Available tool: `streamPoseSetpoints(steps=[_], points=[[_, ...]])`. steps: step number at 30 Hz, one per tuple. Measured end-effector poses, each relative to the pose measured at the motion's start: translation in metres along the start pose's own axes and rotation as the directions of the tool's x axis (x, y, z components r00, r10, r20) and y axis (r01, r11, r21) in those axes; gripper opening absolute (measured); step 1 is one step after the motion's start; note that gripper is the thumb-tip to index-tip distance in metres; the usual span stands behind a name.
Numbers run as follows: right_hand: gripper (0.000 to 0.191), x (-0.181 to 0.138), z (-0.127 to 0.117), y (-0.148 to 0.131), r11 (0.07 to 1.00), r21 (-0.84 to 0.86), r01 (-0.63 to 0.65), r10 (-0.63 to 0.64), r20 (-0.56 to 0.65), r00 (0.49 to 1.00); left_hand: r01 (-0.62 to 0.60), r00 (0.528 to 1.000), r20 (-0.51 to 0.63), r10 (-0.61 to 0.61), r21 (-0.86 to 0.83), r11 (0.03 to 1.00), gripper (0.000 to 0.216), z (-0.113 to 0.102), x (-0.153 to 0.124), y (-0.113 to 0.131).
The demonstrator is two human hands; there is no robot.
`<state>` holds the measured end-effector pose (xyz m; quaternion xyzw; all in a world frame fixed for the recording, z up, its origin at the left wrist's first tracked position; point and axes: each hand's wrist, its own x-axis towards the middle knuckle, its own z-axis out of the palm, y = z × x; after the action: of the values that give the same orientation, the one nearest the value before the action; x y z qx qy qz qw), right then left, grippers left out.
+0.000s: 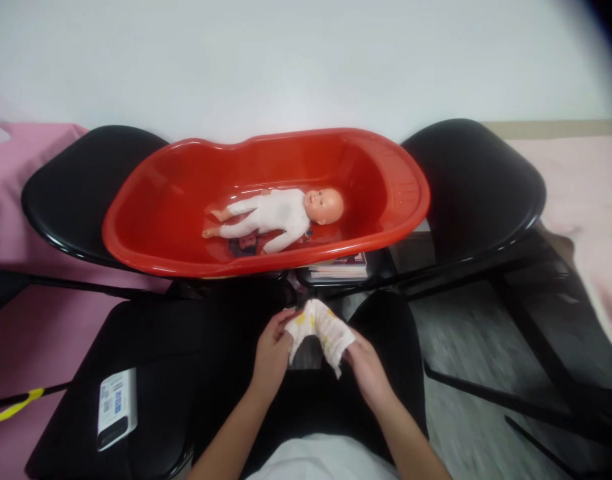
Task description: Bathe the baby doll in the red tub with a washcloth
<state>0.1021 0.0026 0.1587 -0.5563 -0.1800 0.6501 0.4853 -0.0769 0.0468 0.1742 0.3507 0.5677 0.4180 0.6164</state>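
Note:
Above my lap, both hands grip a small white cloth [331, 330] with yellow marks, bent over in the middle and hanging at its ends. My left hand [272, 350] is closed on its left end, and my right hand [365, 363] pinches the right end. Beyond my hands a red baby bathtub [156, 260] lies crosswise. A baby doll [282, 210] rests on its back inside, with a white soft body and its head to the right. Some fingers are hidden behind the cloth.
The tub sits between black chairs [86, 193] on the left and right [481, 187]. On another black chair at lower left lies a white packet [117, 407] with blue print. Magazines [339, 268] show under the tub. Pink covers [46, 150] hang at left.

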Motion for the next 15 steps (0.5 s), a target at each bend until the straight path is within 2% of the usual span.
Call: streamPoseSetpoints(steps=[3, 5, 8, 10, 13, 15], points=[[0.05, -0.005, 0.019, 0.011, 0.996, -0.066, 0.056, -0.05, 0.098, 0.994, -0.032, 0.985, 0.173, 0.02, 0.064, 0.997, 0.039, 0.011, -0.01, -0.013], [0.05, -0.007, 0.028, 0.015, 0.994, -0.07, 0.088, -0.075, 0.169, 0.983, -0.038, 0.958, 0.284, 0.025, 0.04, 0.999, 0.041, 0.013, -0.017, -0.02], [0.06, -0.007, 0.032, 0.018, 0.993, -0.059, 0.102, -0.086, 0.229, 0.97, 0.016, 0.928, 0.373, -0.01, -0.014, 1.0, 0.043, 0.011, -0.025, -0.029], [0.061, -0.005, 0.028, 0.018, 0.994, -0.091, 0.057, -0.038, 0.203, 0.978, 0.042, 0.918, 0.396, -0.027, -0.03, 0.999, 0.043, 0.006, -0.027, -0.029], [0.054, 0.0, 0.017, 0.017, 0.991, -0.13, -0.013, 0.033, 0.153, 0.988, -0.043, 0.925, 0.378, 0.025, 0.037, 0.998, 0.039, -0.004, -0.025, -0.002], [0.055, 0.004, 0.009, 0.009, 0.994, -0.112, 0.007, 0.011, 0.159, 0.987, -0.216, 0.936, 0.313, 0.163, 0.142, 0.966, 0.032, -0.01, -0.018, 0.037]])
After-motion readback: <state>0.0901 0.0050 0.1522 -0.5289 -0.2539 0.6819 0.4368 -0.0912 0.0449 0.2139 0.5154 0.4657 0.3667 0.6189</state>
